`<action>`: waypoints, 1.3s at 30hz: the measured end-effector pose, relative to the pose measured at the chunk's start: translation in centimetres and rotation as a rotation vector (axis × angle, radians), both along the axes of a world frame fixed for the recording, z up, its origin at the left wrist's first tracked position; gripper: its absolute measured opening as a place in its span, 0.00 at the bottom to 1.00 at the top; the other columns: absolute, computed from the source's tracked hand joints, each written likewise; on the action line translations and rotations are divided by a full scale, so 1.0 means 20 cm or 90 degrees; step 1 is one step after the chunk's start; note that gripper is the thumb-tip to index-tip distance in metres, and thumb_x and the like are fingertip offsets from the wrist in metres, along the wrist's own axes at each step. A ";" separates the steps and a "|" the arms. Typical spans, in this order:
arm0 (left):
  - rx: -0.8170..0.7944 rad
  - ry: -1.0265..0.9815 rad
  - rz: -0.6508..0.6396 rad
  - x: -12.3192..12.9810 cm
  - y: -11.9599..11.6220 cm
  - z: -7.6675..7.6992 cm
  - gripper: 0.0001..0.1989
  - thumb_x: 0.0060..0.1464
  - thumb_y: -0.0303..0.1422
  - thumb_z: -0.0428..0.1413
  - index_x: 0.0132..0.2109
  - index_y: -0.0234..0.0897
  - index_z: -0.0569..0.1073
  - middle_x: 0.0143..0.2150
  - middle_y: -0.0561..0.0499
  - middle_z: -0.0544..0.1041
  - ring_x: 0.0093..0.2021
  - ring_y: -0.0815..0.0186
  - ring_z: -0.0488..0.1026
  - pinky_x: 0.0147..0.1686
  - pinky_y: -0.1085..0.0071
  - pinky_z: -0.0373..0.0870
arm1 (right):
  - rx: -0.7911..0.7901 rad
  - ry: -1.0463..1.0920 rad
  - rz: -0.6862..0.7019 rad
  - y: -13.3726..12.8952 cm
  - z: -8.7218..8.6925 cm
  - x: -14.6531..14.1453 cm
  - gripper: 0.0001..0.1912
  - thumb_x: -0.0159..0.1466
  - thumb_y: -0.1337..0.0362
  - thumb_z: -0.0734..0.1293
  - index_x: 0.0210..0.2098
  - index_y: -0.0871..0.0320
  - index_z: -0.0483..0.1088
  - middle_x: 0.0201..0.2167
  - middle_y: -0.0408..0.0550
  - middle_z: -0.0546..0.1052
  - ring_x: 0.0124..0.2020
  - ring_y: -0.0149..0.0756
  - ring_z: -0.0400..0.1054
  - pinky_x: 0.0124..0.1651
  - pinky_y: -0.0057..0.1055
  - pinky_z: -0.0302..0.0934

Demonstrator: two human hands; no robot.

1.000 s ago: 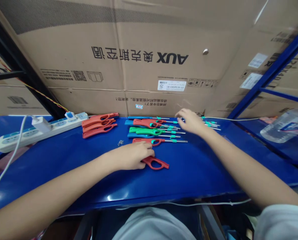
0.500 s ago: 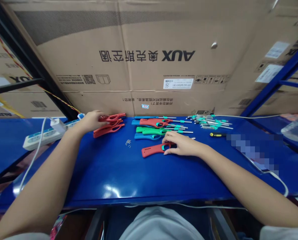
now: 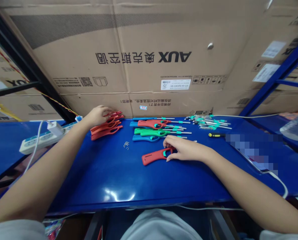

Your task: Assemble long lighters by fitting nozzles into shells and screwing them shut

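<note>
My left hand (image 3: pixel 100 115) reaches over the back of a stack of red lighter shells (image 3: pixel 106 128) at the left; its fingertips touch the upper shells, and what they grip is hard to make out. My right hand (image 3: pixel 177 148) pinches the front end of a red lighter body (image 3: pixel 154 156) with a teal trigger, lying on the blue table. Behind it lie assembled lighters: a blue one (image 3: pixel 143 137), a green one (image 3: pixel 155 132) and a red one (image 3: pixel 150 124), their metal tubes pointing right. Tiny metal pieces (image 3: pixel 126 145) lie left of the red body.
A pile of metal tubes with teal parts (image 3: pixel 211 122) lies at the back right, near a yellow-and-black screwdriver (image 3: pixel 215 135) and a blurred phone (image 3: pixel 251 155) with a cable. A white power strip (image 3: pixel 38 140) is at the left. Cardboard (image 3: pixel 138 40) stands behind the table (image 3: pixel 101 180).
My left hand has moved slightly right and up over the red stack. The red lighter body under my right hand sits a little lower in view, and the camera view has shifted slightly.
</note>
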State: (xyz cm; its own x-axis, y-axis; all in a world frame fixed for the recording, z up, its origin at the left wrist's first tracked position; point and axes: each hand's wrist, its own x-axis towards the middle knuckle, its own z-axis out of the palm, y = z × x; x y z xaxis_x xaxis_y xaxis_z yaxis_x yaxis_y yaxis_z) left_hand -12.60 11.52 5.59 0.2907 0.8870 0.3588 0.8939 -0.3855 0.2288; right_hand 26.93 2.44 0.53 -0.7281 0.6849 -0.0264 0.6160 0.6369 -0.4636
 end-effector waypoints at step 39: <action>-0.114 -0.479 -0.257 0.77 -0.53 -0.46 0.16 0.66 0.41 0.52 0.54 0.39 0.64 0.48 0.46 0.75 0.46 0.61 0.74 0.48 0.62 0.71 | -0.072 0.216 -0.011 0.14 -0.13 0.05 0.13 0.67 0.56 0.66 0.32 0.59 0.75 0.29 0.45 0.76 0.30 0.33 0.68 0.35 0.30 0.61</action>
